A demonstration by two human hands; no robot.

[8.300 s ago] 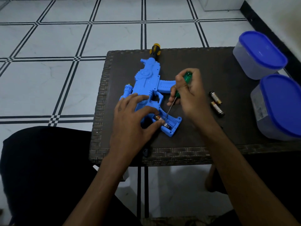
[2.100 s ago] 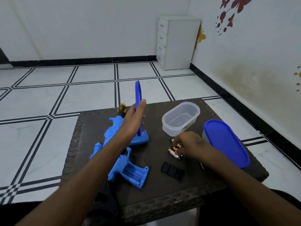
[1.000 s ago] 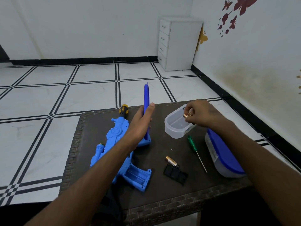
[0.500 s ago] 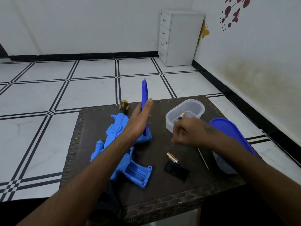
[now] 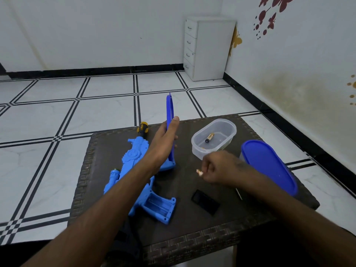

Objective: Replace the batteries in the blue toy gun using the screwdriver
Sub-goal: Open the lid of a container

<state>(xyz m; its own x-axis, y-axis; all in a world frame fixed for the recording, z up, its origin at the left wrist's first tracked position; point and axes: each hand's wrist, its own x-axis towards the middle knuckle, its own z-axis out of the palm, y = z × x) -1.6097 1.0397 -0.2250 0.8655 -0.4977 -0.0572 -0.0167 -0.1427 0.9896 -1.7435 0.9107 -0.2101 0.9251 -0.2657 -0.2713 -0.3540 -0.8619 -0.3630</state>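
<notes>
The blue toy gun (image 5: 134, 160) lies on the dark wicker table (image 5: 192, 228), its battery compartment (image 5: 159, 206) open and showing no batteries. The black compartment cover (image 5: 205, 201) lies beside it. My left hand (image 5: 162, 143) holds a blue container lid (image 5: 170, 120) upright on edge. My right hand (image 5: 217, 167) is closed on a battery (image 5: 199, 172) whose gold end sticks out. An open clear container (image 5: 213, 138) holds at least one battery (image 5: 209, 137). Only the screwdriver's metal tip (image 5: 238, 193) shows under my right forearm.
A second container with a blue lid (image 5: 267, 168) stands at the table's right edge. A white drawer unit (image 5: 209, 48) stands in the far corner of the tiled floor. The right wall runs close to the table.
My right hand dropped batteries into the clear container, came back down and picked the last loose battery off the table. My left hand has kept the lid upright.
</notes>
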